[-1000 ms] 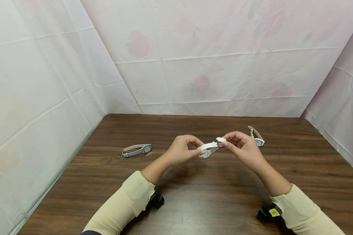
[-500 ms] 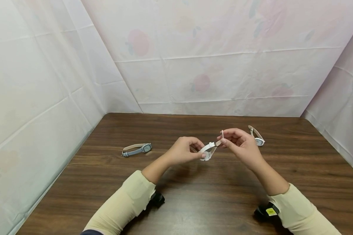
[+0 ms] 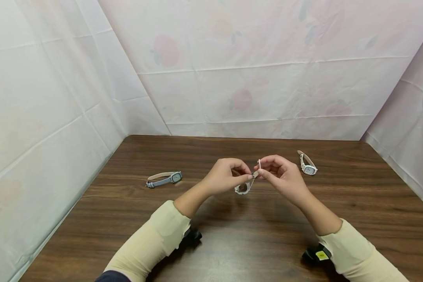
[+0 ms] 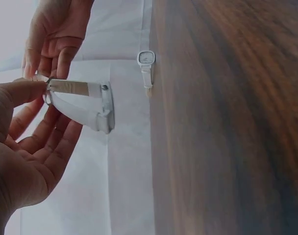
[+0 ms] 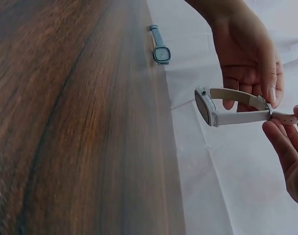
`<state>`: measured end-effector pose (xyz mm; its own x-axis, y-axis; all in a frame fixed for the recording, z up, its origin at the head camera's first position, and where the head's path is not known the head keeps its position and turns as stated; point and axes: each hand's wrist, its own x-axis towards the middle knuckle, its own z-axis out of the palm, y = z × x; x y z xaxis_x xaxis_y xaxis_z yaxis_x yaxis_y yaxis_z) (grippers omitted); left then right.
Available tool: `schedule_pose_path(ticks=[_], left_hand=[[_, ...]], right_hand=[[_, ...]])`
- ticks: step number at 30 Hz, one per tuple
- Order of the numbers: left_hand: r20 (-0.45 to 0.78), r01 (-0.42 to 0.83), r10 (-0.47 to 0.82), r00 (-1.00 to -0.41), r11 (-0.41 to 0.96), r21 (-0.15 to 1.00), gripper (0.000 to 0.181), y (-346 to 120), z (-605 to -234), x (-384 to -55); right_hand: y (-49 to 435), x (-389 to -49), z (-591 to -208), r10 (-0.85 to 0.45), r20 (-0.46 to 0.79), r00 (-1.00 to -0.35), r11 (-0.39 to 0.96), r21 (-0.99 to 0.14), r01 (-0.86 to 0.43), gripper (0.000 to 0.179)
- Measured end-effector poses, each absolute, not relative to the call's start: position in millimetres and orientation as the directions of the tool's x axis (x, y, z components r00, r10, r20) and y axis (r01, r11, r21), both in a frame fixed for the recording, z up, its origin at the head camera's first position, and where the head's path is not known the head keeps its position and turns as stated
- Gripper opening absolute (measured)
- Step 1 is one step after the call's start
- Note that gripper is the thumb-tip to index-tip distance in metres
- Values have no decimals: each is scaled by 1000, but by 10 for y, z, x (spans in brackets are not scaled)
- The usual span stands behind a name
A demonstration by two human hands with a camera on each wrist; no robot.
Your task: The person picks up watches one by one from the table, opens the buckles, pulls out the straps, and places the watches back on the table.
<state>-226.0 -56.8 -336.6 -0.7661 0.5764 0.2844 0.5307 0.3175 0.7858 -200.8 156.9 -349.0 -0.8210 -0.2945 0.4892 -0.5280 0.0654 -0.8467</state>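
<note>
A white wristwatch (image 3: 242,189) is held above the table, its strap bent into a loop and its case hanging lowest. My left hand (image 3: 223,177) pinches the strap at the buckle between thumb and forefinger. My right hand (image 3: 284,179) grips the strap's free end, which sticks up past the fingertips. In the right wrist view the strap end passes through the metal buckle (image 5: 269,110), and holes show in the strap beyond it. The watch case (image 5: 204,106) is seen edge-on there. Fingers cover part of the buckle in the left wrist view.
A blue-grey watch (image 3: 165,179) lies at the left of the wooden table (image 3: 232,250). Another white watch (image 3: 308,168) lies at the back right, beyond my right hand. White patterned cloth (image 3: 211,78) hangs behind the table and along both sides.
My left hand has shifted from the watch's case end up to the buckle. My right hand has moved slightly left, still gripping the strap end. The two hands are closer together.
</note>
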Motion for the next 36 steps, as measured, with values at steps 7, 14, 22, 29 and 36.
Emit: schedule_pose_path(ticks=[7, 14, 22, 29, 36], left_hand=[[249, 540, 611, -751, 353, 764, 4, -555, -3326, -2277], [215, 554, 640, -737, 391, 735, 4, -547, -3303, -2286], [194, 580, 657, -729, 442, 684, 7, -530, -3334, -2299], [219, 629, 673, -707, 456, 629, 6, -504, -3376, -2301], [233, 589, 654, -720, 397, 704, 5, -535, -3423, -2294]], right_hand=[[1540, -1996, -3481, -316, 502, -805, 108, -824, -556, 19], [1505, -1979, -3466, -323, 496, -806, 128, -821, -556, 20], [1486, -1976, -3470, -318, 483, -816, 131, -830, -542, 20], [1477, -1977, -3467, -316, 486, -815, 115, -833, -541, 19], [1478, -1974, -3469, -293, 500, -815, 58, -841, -537, 18]])
